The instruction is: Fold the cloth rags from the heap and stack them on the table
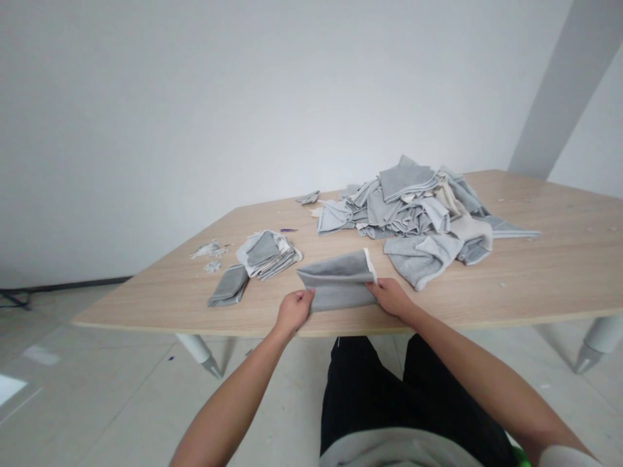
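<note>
A grey piece of fabric (338, 297) with a pale edge on its right end lies at the table's front edge, its upper layer lifted in a fold. My left hand (294, 310) pinches its left end between thumb and fingers. On the other end, my right hand (390, 297) grips the cloth near the pale edge; some of its fingers are hidden by the fabric. To the left of my left hand lies a small folded grey cloth (228, 286), with a stack of folded grey and white cloths (268, 253) just behind it.
A large heap of grey and beige cloths (403, 201) covers the table's back right. White scraps (209, 250) lie at the left, a small dark-purple tool (289, 229) behind the stack, and a crumpled grey piece (308, 197) at the far edge. A wall stands behind the table (549, 279).
</note>
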Available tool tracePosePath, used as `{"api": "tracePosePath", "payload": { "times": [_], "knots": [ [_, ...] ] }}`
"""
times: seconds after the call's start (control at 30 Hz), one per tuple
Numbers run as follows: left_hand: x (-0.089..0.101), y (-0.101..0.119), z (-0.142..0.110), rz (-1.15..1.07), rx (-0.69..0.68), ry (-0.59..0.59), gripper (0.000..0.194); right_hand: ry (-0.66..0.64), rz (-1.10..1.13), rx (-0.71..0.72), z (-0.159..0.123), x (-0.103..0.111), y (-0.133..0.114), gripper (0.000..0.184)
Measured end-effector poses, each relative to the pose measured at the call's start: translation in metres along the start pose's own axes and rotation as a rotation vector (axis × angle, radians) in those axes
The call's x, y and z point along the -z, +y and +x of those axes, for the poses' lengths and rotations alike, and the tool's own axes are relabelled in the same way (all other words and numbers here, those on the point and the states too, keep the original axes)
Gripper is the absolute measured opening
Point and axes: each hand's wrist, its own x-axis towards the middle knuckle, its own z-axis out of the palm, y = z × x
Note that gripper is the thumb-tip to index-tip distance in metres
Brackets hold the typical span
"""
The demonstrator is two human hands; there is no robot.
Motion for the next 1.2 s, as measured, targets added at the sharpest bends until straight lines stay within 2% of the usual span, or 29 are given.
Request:
{"api": "tracePosePath", "payload": {
  "times": [0.1, 0.2, 0.33, 0.5, 0.6, 0.73, 0.87, 0.97, 1.07, 1.2],
  "knots": [
    [-0.005, -0.001, 0.003, -0.086, 0.023, 0.003, 0.044, 0.083, 0.039, -0.101, 0.006, -0.004, 0.002, 0.051],
    [-0.005, -0.002, 0.003, -0.203, 0.018, -0.027, 0.037, 0.116, 0.091, -0.095, 0.005, -0.003, 0.000, 0.042],
    [-0.003, 0.002, 0.001, -0.372, -0.020, -0.065, 0.027, 0.117, 0.146, -0.012, -0.003, 0.003, -0.005, 0.031],
    [-0.005, 0.005, -0.006, -0.502, -0.062, -0.039, 0.019, 0.138, 0.233, 0.163, -0.019, 0.007, -0.014, 0.025],
    [-0.004, 0.006, -0.013, -0.554, -0.083, -0.055, 0.023, 0.154, 0.337, 0.211, -0.028, 0.008, -0.016, 0.022],
    [0.001, 0.008, -0.023, -0.636, -0.133, -0.144, 0.033, 0.124, 0.479, 0.239, -0.037, 0.011, -0.017, 0.022],
    [0.007, -0.001, -0.033, -0.556, -0.211, -0.188, 0.018, 0.104, 0.520, 0.369, -0.046, 0.015, -0.019, 0.024],
    [0.012, -0.013, -0.040, -0.496, -0.451, -0.304, 0.022, 0.028, 0.410, 0.519, -0.054, 0.015, -0.017, 0.029],
    [0.017, -0.025, -0.048, -0.311, -0.647, -0.376, 0.023, -0.077, 0.212, 0.639, -0.064, 0.014, -0.011, 0.034],
    [0.023, -0.029, -0.058, -0.077, -0.668, -0.353, 0.018, -0.148, 0.036, 0.649, -0.076, 0.012, -0.009, 0.042]
  ]
}}
